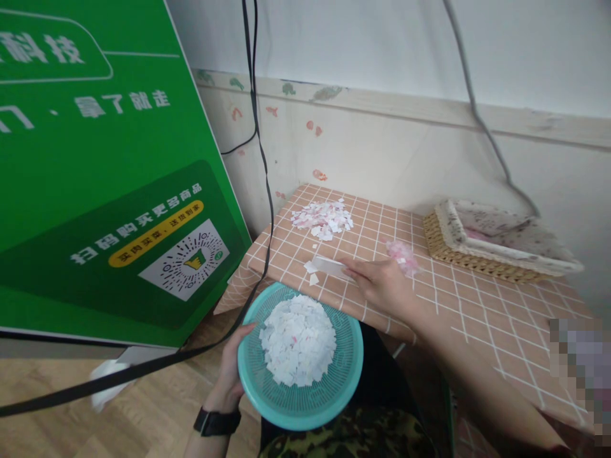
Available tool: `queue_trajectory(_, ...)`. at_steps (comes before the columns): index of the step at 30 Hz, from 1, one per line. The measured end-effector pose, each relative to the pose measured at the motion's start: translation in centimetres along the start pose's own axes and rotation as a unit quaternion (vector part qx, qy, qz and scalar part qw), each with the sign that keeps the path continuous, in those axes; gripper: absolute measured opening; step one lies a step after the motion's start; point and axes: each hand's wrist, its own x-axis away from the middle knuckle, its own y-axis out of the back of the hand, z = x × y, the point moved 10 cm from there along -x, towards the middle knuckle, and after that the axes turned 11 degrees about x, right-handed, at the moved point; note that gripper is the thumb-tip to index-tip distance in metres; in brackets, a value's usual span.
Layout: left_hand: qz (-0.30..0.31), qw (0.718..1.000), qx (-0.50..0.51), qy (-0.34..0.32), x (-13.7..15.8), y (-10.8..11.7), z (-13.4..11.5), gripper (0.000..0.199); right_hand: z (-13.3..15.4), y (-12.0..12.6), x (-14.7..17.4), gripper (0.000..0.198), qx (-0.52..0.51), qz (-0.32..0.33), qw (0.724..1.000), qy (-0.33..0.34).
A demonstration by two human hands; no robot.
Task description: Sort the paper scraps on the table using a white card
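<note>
My left hand grips the left rim of a round turquoise plastic colander, held just below the table's near edge. A heap of torn white paper scraps fills its middle. Over the tabletop, my right hand is closed on a flat white strip, whose material I cannot make out. The strip's far end touches a few loose paper scraps close to the edge. Farther back lies a pile of white and pink paper scraps. A small pink clump rests just beyond my right hand.
A checked brown cloth covers the table. At the back right stands a lined wicker basket. On the left is a large green sign board, with a black cable hanging before it. A grey cord runs down the wall.
</note>
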Motion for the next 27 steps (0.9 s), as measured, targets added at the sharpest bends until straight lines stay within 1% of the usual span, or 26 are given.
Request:
queue_trajectory(4,0.006,1.000,0.000,0.012,0.1,-0.2,0.2,0.014,-0.8,1.4,-0.4,0.028,0.038,0.015,0.999,-0.006)
queue_trajectory(6,0.007,1.000,-0.003,0.024,0.1,-0.1,0.5,0.016,-0.9,1.8,-0.7,0.028,0.050,0.010,0.999,-0.010)
queue_trajectory(9,0.005,1.000,-0.008,0.022,0.0,0.1,0.4,0.017,-0.4,1.5,-1.0,0.030,0.031,0.001,1.000,0.000)
queue_trajectory(12,0.006,1.000,-0.012,0.011,0.0,0.0,0.2,0.016,0.2,0.6,-1.3,0.031,0.012,0.023,0.999,0.021)
queue_trajectory(14,0.010,1.000,-0.013,0.009,0.1,-0.1,0.2,0.016,0.0,0.6,-1.3,0.031,0.027,0.039,0.999,0.018)
queue_trajectory(18,0.012,1.000,-0.010,0.013,0.1,-0.2,0.2,0.017,-1.2,1.9,-1.5,0.028,0.068,0.051,0.996,0.006)
queue_trajectory(21,0.013,1.000,-0.005,0.020,0.0,-0.2,0.4,0.016,-1.2,2.5,-1.8,0.029,0.064,0.038,0.997,0.000)
queue_trajectory(24,0.017,1.000,-0.007,0.018,0.0,-0.3,0.3,0.016,-0.3,2.0,-2.2,0.029,0.049,0.027,0.998,0.011)
queue_trajectory(27,0.010,1.000,-0.011,0.016,0.0,-0.3,0.3,0.016,0.9,1.0,-2.7,0.031,0.038,0.041,0.998,0.042)
